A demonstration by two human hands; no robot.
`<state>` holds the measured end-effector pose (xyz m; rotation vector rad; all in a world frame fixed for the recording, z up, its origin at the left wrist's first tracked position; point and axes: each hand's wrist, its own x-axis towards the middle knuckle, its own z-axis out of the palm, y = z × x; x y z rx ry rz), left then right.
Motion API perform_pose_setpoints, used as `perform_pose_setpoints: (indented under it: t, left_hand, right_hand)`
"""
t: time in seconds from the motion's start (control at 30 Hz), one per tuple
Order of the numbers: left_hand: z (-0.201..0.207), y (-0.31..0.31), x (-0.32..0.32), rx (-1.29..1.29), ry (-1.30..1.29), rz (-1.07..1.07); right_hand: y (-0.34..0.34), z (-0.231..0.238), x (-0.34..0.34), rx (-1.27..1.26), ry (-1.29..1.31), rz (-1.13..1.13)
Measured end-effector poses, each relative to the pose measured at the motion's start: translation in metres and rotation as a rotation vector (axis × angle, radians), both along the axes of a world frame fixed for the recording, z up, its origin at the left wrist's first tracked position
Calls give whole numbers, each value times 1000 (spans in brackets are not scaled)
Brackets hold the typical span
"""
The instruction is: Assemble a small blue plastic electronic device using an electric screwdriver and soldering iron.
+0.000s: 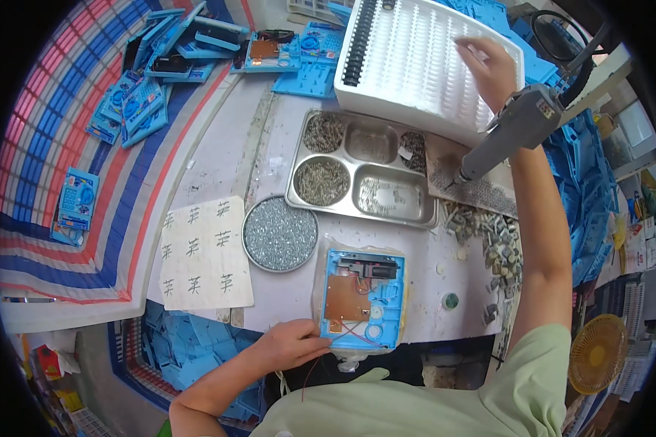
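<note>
Head view: two hands [293, 344] [488, 64], one blue casing [362, 300], one white tray [415, 62].

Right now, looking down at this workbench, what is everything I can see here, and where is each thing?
Open blue device case: one, blue with a brown circuit board, near table edge.
White foam tray: one, white, far side of table.
Metal compartment tray: one, steel, five wells of small metal parts, table centre.
Round dish of screws: one, silver-grey, left of the case.
Paper sheet: one, white with handwritten marks, left of the dish.
Electric screwdriver: one, grey, hanging at right.
Blue cases: many, piled far left.
Fan: one, yellow, lower right.
Left hand: holds the case's near-left corner.
Right hand: reaches onto the foam tray.
</note>
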<state>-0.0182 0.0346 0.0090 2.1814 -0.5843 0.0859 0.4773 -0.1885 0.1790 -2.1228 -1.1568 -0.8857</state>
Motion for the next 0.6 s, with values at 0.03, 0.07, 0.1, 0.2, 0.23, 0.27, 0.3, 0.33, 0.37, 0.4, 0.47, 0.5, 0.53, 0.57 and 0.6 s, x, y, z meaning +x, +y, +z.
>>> perform_pose_setpoints:
  t: [0.03,0.07,0.1,0.2,0.23,0.27,0.3,0.33,0.37,0.4,0.47,0.5,0.53,0.57,0.6]
  left_hand:
    - [1,1,-1,-3,2,32]
    - [1,0,1,-13,-3,50]
    - [2,0,2,-21,-9,71]
    - [0,-4,5,-30,25,60]
    - [0,-5,6,-40,26,70]
    - [1,-7,4,-53,36,85]
    - [1,-8,2,-66,45,98]
    - [0,-8,1,-64,54,106]
    - [-2,-9,1,-68,49,112]
    - [-1,-10,0,-71,50,116]
    - [-1,-11,-2,-71,51,117]
    - [-1,-11,-1,-68,51,112]
    - [-2,-12,0,-70,53,100]
    - [-2,-15,5,-80,43,82]
    - [-3,-17,6,-88,44,87]
  right_hand:
    - [38,6,18,-24,-124,66]
    - [66,9,41,-52,-121,32]
    - [93,16,52,-150,-329,-15]
    - [132,19,64,-52,-250,-56]
    - [139,19,66,-64,-237,-79]
    - [143,12,72,-104,-250,-68]
    - [147,8,79,-92,-281,-87]
    - [151,5,85,-80,-313,-107]
    - [156,1,89,-71,-343,-127]
    - [157,0,93,-61,-351,-135]
    - [155,1,111,7,-307,-81]
    - [150,6,118,16,-253,-33]
    - [141,12,128,101,-172,51]
    - [111,19,166,216,-142,75]
    - [93,27,164,288,-62,62]
